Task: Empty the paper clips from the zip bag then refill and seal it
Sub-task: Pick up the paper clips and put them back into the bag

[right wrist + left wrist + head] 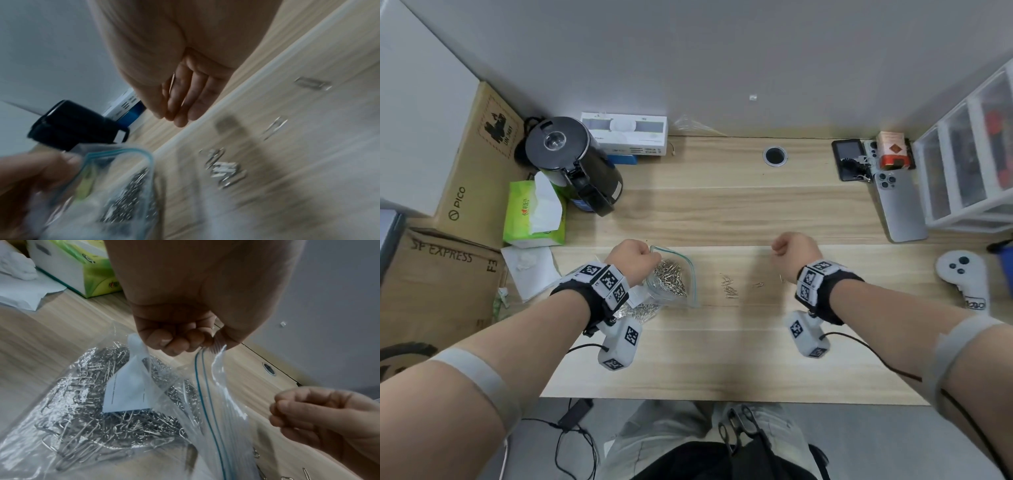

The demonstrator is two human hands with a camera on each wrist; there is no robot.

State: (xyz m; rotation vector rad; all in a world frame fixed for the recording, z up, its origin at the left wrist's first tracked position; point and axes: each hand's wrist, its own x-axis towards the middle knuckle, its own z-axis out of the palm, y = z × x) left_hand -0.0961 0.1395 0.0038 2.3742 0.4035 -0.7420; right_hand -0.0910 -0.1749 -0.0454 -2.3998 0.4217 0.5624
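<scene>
Zip bag [671,277]: clear plastic, blue seal strip along its mouth, mouth open; lies slumped on the wooden surface [722,212], one top corner lifted. White label on its side.

Paper clips, bulk [98,418]: silver, heaped inside the zip bag.

Paper clips, loose [730,287]: a small cluster on the surface just beside the zip bag, on the side away from the tissue box; a few single ones lie farther out on that side.

Left hand [633,260]: fingers [176,340] curled, pinching the zip bag's lifted corner at the seal strip.

Right hand [792,251]: above the surface, well apart from the zip bag, beyond the loose paper clips. Fingers [185,97] curled in toward the palm; whether they hold anything cannot be told.

Tissue box [534,212]: green, near the zip bag, beyond the left hand.

Black kettle [571,161]: behind the tissue box.

Phone [899,205]: face down, far from the zip bag, past the right hand.
</scene>
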